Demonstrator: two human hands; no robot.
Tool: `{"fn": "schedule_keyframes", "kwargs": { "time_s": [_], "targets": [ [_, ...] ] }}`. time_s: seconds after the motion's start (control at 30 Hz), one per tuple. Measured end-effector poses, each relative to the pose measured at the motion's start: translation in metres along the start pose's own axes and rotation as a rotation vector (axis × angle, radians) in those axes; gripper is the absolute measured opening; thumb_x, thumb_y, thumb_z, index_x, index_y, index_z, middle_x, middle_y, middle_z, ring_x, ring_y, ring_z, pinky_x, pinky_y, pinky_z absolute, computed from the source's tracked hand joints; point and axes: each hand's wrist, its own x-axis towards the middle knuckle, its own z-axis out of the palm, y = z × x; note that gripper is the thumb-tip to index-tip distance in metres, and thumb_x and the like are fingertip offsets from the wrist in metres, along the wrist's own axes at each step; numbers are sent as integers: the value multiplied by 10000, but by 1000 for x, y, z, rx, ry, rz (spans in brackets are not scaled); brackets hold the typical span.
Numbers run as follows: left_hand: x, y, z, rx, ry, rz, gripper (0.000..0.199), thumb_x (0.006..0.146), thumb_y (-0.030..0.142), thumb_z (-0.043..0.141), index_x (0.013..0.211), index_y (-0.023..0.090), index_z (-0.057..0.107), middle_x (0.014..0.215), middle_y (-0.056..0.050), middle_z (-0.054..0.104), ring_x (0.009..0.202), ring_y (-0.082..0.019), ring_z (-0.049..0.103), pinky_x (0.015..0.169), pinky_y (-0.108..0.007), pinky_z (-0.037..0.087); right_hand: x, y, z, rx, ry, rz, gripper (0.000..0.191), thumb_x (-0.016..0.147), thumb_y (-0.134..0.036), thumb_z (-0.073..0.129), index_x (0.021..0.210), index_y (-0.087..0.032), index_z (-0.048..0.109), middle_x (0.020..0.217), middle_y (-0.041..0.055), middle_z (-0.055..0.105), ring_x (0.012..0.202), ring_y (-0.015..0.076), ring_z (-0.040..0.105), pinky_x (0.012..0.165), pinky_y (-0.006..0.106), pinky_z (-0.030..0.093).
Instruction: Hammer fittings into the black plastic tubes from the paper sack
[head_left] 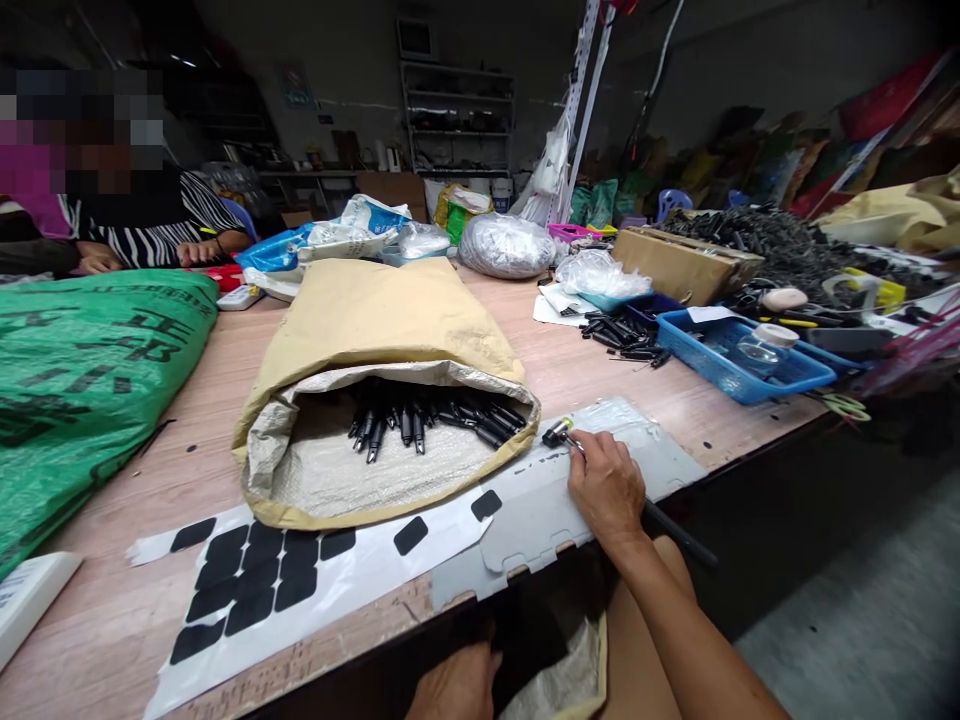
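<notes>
A tan paper sack [390,310] lies on the table, its mouth toward me, with several black pen-like parts [405,425] inside. To its right my right hand [609,480] is closed around a thin metal tool [576,442], whose black and yellow-green end lies over a grey sheet [630,440]. Below the table edge my left hand [457,685] hangs low beside another open sack [566,670]; its fingers are mostly in shadow. In front of the first sack is a white backing sheet [360,560] bearing black rounded stickers [255,575].
A green sack [97,380] covers the left side. On the right are a blue tray [735,375] with a jar, loose black parts [626,335], a cardboard box [675,265] and a large dark heap [795,250]. A person in striped sleeves [161,230] sits at the far left.
</notes>
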Motion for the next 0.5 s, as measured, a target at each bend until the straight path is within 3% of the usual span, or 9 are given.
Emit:
{"fn": "schedule_keyframes", "kwargs": {
  "time_s": [0.07, 0.1, 0.2, 0.3, 0.37, 0.43, 0.5],
  "targets": [
    [3, -1, 4, 5, -70, -11, 476, 951, 206, 473, 1423, 197, 534, 1451, -182, 590, 1391, -326, 530, 1102, -451, 456, 0, -1, 0, -5, 1, 4, 242, 948, -215, 605, 1174, -238, 688, 1009, 53, 659, 917, 213, 539, 758, 333, 318],
    [1, 4, -1, 30, -117, 12, 522, 914, 187, 521, 1435, 183, 534, 1446, -192, 592, 1372, -340, 546, 1096, -457, 459, 0, -1, -1, -7, 0, 5, 242, 948, -215, 606, 1175, -238, 687, 1010, 51, 659, 919, 213, 540, 760, 333, 318],
    [-12, 32, -41, 40, -147, 225, 408, 850, 208, 617, 1252, 248, 676, 1209, -109, 732, 1097, -319, 700, 935, -417, 537, 0, -1, -1, -10, -3, 8, 248, 948, -214, 605, 1182, -243, 682, 1013, 47, 657, 926, 214, 540, 763, 334, 320],
    [-14, 61, -102, -105, 103, 450, 172, 951, 339, 580, 1066, 320, 706, 1034, 8, 756, 972, -214, 698, 852, -309, 517, 0, -2, 0, -12, -6, 11, 251, 948, -213, 602, 1184, -248, 679, 1016, 43, 653, 934, 216, 540, 768, 333, 323],
    [4, 70, -140, -76, 348, 458, 190, 997, 327, 513, 1049, 294, 692, 991, 2, 736, 920, -193, 678, 820, -300, 499, 0, -2, 0, -10, -6, 11, 248, 947, -211, 602, 1180, -250, 679, 1016, 41, 652, 936, 215, 539, 771, 332, 323],
    [32, 69, -168, 63, 578, 405, 220, 1003, 276, 487, 1114, 270, 677, 1074, -35, 694, 956, -207, 648, 821, -321, 490, 0, -1, 0, -5, -3, 10, 244, 946, -214, 606, 1176, -250, 679, 1014, 41, 652, 934, 212, 538, 771, 330, 323],
    [62, 63, -186, 242, 647, 369, 240, 967, 213, 523, 1147, 258, 676, 1124, -61, 645, 1009, -224, 612, 833, -335, 485, 0, -1, 0, -1, 2, 11, 239, 945, -218, 609, 1171, -248, 679, 1007, 41, 651, 928, 209, 536, 767, 328, 322]
  ]
}}
